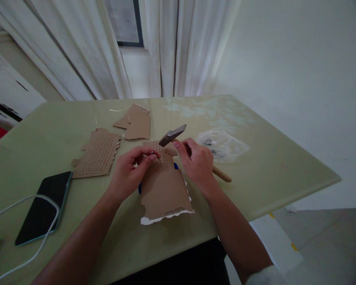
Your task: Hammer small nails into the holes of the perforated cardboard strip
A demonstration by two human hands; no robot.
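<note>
My right hand (197,162) grips a hammer (172,135) close under its metal head; the wooden handle sticks out behind my wrist. The hammer head hangs just above the punctured top end of a torn brown cardboard piece (166,190) lying on the green table (269,166). My left hand (132,168) rests on that cardboard's left side, thumb and forefinger pinched on a small nail (152,152) held at the perforated area. Something blue shows under the cardboard.
Another hole-covered cardboard piece (97,154) lies to the left, and a plain torn piece (135,122) sits further back. A clear plastic bag (222,145) with small dark items is on the right. A dark phone (44,206) with a white cable (23,233) lies at the front left.
</note>
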